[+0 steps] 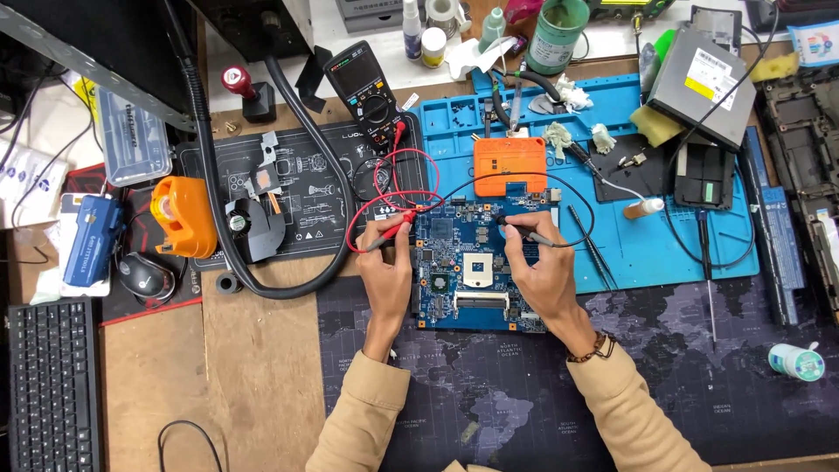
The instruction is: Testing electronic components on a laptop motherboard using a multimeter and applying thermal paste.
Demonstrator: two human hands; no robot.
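Blue and crowded with chips, the circuit board (472, 267) lay near the middle of the workbench, straddling the near edge of the blue silicone mat (673, 253) and the far edge of the dark map-printed desk mat (699, 385). The left hand (387, 262) was closed around the red probe (391, 233), its tip resting at the board's left edge; the right hand (544, 267) pinched the black probe (529, 232) like a pen, tip down on the board's upper right part. Both leads looped back to the multimeter (365, 87) propped at the far edge of the black work mat (306, 188). Judging by this, probing was under way: the board was already bare and out of its casing, with both probes placed, but its central socket sat empty and nothing looked reassembled; the meter's reading was too small to tell. An orange box (509, 164) sat just beyond the board on the blue mat, lid shut, contents hidden. That mat's moulded trays along its far edge held a few small parts and white scraps. A clear plastic case (131, 140) lay towards the left edge, its contents unclear, and a green jar (556, 35) stood at the far edge.
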